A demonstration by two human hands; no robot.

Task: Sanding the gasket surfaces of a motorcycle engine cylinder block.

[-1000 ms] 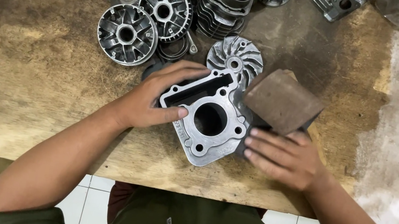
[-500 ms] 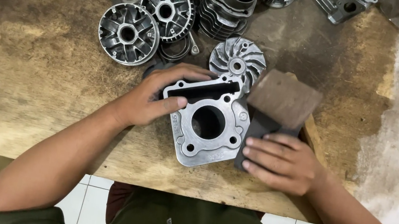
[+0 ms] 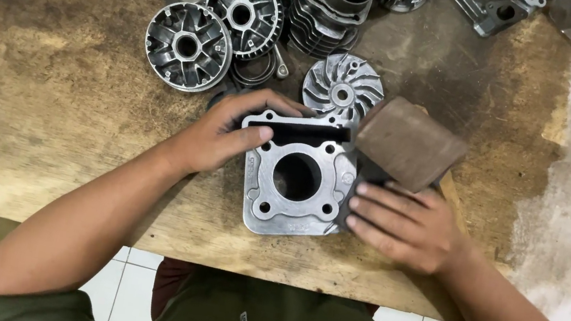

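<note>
while hands [image 3: 227,140] steady cylinder block [image 3: 295,179]

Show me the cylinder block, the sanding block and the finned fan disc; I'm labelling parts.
Cylinder block [image 3: 265,169], head view, flat face left of bore.
Sanding block [image 3: 410,142], head view, brown top.
Fan disc [image 3: 343,86], head view, vanes near hub.
</note>
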